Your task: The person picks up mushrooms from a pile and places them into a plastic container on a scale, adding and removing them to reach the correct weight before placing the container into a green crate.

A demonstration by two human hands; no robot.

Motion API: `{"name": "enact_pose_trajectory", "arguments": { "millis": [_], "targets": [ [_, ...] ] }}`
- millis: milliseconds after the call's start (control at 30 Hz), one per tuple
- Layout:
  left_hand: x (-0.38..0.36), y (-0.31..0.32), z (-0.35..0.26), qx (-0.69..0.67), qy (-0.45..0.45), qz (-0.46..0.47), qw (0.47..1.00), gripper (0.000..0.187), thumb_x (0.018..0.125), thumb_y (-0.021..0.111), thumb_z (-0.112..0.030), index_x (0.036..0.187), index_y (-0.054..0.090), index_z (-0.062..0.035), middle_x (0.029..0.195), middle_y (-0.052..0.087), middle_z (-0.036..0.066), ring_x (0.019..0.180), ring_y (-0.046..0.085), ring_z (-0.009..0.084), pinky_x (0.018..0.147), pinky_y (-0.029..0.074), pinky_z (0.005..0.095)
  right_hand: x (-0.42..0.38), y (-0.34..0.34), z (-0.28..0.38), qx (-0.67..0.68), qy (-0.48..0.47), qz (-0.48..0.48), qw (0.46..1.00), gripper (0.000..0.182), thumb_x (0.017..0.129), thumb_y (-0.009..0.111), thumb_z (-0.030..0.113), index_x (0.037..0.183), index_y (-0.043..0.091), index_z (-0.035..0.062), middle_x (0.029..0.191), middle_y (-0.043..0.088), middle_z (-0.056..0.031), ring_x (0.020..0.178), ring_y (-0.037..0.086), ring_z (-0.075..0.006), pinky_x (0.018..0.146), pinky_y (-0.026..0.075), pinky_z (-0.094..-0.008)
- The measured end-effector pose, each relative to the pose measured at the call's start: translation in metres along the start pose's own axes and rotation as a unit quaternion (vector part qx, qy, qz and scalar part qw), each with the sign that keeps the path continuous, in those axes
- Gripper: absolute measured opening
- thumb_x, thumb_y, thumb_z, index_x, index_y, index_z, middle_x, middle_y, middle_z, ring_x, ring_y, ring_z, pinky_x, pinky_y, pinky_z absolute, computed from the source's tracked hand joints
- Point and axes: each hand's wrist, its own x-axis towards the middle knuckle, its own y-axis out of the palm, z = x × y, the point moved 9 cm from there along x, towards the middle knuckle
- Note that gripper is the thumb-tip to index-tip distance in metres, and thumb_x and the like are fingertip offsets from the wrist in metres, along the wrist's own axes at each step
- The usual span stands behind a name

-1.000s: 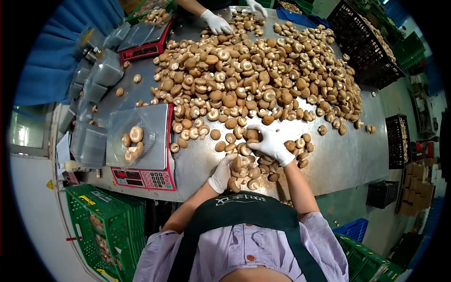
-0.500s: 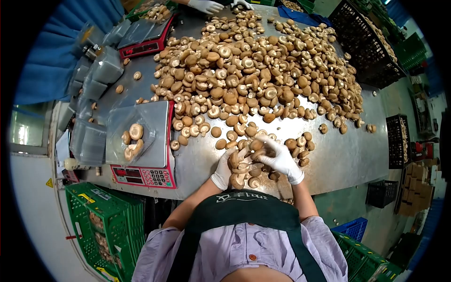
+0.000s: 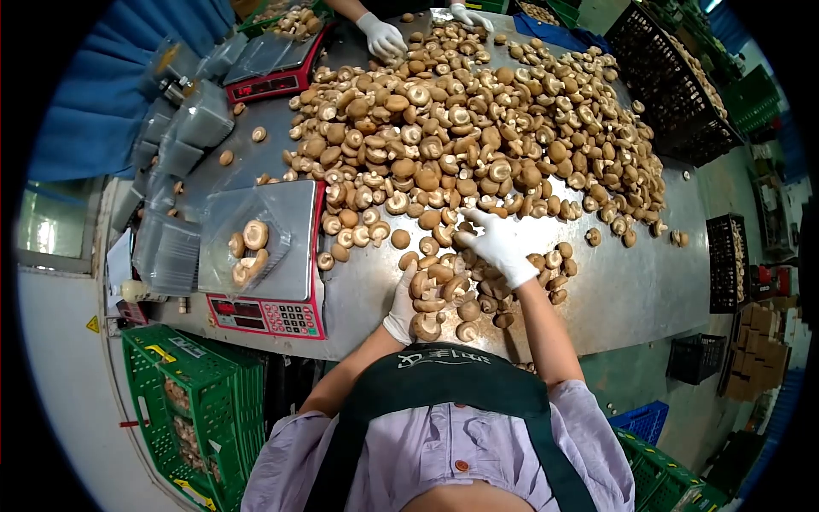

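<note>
Brown mushrooms (image 3: 426, 128) lie in a broad heap on the metal table (image 3: 631, 290). My left hand (image 3: 402, 305), in a white glove, is cupped against the left side of a small group of mushrooms (image 3: 439, 290) near the table's front edge; its fingers are partly hidden by them. Farther right, my gloved right hand (image 3: 496, 244) reaches over the same group, thumb and forefinger around a brown mushroom (image 3: 465, 237). On the red scale (image 3: 299, 309) to the left, a clear plastic tray (image 3: 277, 243) holds several mushrooms.
Clear trays (image 3: 166, 256) are stacked at the left. A second red scale (image 3: 269, 85) stands behind. Another person's gloved hands (image 3: 381, 37) are at the far edge. Green crates (image 3: 200, 401) stand lower left, a black crate (image 3: 670, 85) upper right.
My right hand has moved slightly up and away from my left hand. The other person's hand has come nearer the heap. The view has shifted a little.
</note>
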Motion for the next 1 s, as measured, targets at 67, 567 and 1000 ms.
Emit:
{"name": "enact_pose_trajectory", "arguments": {
  "millis": [67, 567, 1000],
  "targets": [
    [-0.003, 0.006, 0.005, -0.032, -0.052, 0.01, 0.998, 0.053, 0.09, 0.042, -0.052, 0.118, 0.05, -0.0082, 0.108, 0.059, 0.012, 0.093, 0.061, 0.0223, 0.065, 0.055, 0.029, 0.005, 0.021, 0.028, -0.11, -0.11, -0.007, 0.988, 0.039, 0.068, 0.071, 0.029, 0.099, 0.064, 0.0067, 0.081, 0.064, -0.0153, 0.085, 0.059, -0.0318, 0.074, 0.049, -0.0398],
    [-0.013, 0.034, -0.013, -0.317, -0.051, 0.118, 0.94, 0.088, 0.08, 0.042, -0.067, 0.144, 0.019, -0.011, 0.147, 0.021, 0.011, 0.137, 0.007, 0.0368, 0.068, 0.056, 0.0328, -0.02, 0.005, -0.003, 0.091, 0.036, -0.016, 0.995, 0.03, 0.078, 0.068, 0.021, 0.103, 0.064, 0.0053, 0.088, 0.067, -0.0134, 0.078, 0.065, -0.0248, 0.073, 0.051, -0.0323],
    [-0.018, 0.027, -0.027, -0.139, -0.018, -0.019, 0.99, 0.059, 0.09, 0.033, -0.057, 0.118, 0.048, -0.0077, 0.123, 0.049, 0.012, 0.1, 0.053, 0.024, 0.06, 0.042, 0.0335, 0.018, -0.094, -0.05, -0.08, 0.046, -0.248, 0.964, 0.028, 0.079, 0.065, 0.022, 0.102, 0.066, 0.0077, 0.091, 0.064, -0.0184, 0.084, 0.063, -0.0313, 0.08, 0.049, -0.0361]
  ]
}}
